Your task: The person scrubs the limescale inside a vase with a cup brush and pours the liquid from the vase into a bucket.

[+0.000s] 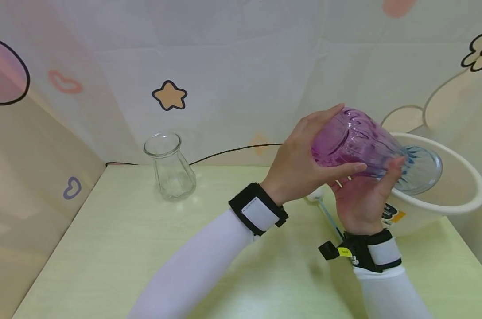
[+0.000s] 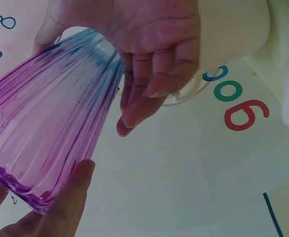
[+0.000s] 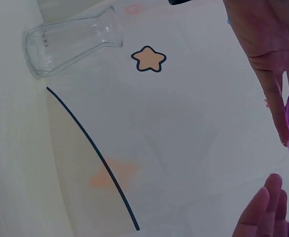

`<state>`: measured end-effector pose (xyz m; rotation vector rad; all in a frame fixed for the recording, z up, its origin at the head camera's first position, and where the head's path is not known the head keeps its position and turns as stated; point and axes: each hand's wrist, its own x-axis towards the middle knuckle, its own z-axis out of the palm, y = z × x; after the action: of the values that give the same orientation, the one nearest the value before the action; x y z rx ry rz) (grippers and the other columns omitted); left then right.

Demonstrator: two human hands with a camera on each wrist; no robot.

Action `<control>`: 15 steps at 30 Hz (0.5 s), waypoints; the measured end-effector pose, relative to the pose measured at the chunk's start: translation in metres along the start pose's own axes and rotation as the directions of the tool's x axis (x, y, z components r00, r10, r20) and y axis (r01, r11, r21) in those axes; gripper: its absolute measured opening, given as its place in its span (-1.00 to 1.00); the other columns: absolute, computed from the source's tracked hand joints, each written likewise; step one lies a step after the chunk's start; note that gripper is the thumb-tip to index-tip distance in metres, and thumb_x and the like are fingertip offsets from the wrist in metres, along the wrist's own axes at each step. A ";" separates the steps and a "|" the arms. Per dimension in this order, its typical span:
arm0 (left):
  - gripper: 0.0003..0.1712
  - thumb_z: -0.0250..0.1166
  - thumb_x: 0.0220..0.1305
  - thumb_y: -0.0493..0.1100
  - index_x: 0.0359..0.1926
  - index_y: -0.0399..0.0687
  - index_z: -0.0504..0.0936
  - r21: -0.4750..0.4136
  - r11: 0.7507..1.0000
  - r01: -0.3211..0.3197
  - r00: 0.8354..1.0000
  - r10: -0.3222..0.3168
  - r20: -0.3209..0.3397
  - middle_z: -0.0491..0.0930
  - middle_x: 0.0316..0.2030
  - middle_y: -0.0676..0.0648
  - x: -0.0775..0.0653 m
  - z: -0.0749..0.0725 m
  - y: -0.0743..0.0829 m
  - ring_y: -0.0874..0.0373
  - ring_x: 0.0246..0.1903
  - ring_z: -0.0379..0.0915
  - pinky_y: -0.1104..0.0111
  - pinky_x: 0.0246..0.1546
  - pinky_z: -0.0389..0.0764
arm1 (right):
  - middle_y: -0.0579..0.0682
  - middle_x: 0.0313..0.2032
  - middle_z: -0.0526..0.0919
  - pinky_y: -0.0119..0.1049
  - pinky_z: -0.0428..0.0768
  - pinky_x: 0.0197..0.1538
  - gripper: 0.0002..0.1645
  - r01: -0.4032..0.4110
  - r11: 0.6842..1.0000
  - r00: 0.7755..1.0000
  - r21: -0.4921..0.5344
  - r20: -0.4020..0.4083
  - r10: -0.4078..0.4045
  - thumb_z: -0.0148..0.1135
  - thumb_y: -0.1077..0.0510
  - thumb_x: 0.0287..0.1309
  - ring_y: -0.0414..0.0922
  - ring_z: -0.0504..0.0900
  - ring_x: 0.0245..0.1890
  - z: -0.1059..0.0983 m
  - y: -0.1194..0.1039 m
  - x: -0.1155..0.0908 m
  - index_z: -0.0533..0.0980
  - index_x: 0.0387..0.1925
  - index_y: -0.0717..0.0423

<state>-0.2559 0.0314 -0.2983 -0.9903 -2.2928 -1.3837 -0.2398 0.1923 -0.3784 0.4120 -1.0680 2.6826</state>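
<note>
Is a ribbed, see-through glass vase (image 1: 344,137), shading from purple at the broad base to blue at the narrow neck and flared mouth. Leans far over, mouth toward the bucket (image 1: 478,188), held by left hand (image 1: 298,155) near the base and right hand (image 1: 360,206) at the neck.

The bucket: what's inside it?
Part of the inner wall of the bucket shows, behind the blue end of the vase. The bottom is hidden by the near side, so anything lying there cannot be seen.
</note>
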 end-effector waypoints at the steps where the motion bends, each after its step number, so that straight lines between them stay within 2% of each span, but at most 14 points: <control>1: 0.21 0.65 0.03 0.13 0.61 0.30 0.15 -0.022 1.000 0.015 1.000 -0.015 0.002 0.31 0.44 0.05 -0.002 -0.001 -0.002 0.30 0.35 0.25 0.50 0.20 0.51 | 0.03 0.47 0.35 -0.29 0.70 0.04 -0.07 0.012 1.000 1.000 -0.013 0.003 -0.012 0.12 -0.54 0.24 -0.07 0.59 0.21 0.000 0.000 0.000 0.25 0.49 -0.24; 5: 0.21 0.64 0.03 0.10 0.60 0.44 0.11 -0.062 0.994 0.089 0.996 -0.087 0.029 0.26 0.35 0.02 -0.012 -0.004 -0.010 0.26 0.24 0.31 0.53 0.10 0.54 | 0.02 0.40 0.39 -0.35 0.69 0.00 -0.01 0.041 0.997 0.999 -0.062 0.012 -0.041 0.27 -0.49 0.16 -0.08 0.46 0.32 -0.001 0.000 0.003 0.24 0.47 -0.16; 8: 0.21 0.65 0.02 0.08 0.58 0.47 0.11 -0.087 0.987 0.133 0.991 -0.129 0.044 0.23 0.32 0.00 -0.021 -0.005 -0.018 0.20 0.21 0.34 0.50 0.11 0.54 | 0.02 0.31 0.45 -0.38 0.69 -0.10 -0.01 0.059 0.994 0.998 -0.087 0.010 -0.058 0.32 -0.46 0.15 -0.11 0.51 0.21 -0.003 0.004 0.005 0.26 0.44 -0.08; 15: 0.21 0.67 0.01 0.02 0.56 0.41 0.10 -0.183 0.958 0.220 0.973 -0.201 0.114 0.25 0.30 -0.06 -0.045 -0.006 -0.041 0.10 0.15 0.43 0.44 -0.07 0.70 | 0.09 0.25 0.47 -0.23 0.74 0.03 -0.09 0.096 0.981 0.995 -0.166 -0.002 -0.098 0.36 -0.26 0.21 -0.04 0.56 0.15 -0.001 0.010 0.003 0.21 0.43 -0.03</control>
<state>-0.2519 -0.0047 -0.3475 -0.9041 -2.4272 -1.7099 -0.2463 0.1860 -0.3842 0.4078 -1.2243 2.4858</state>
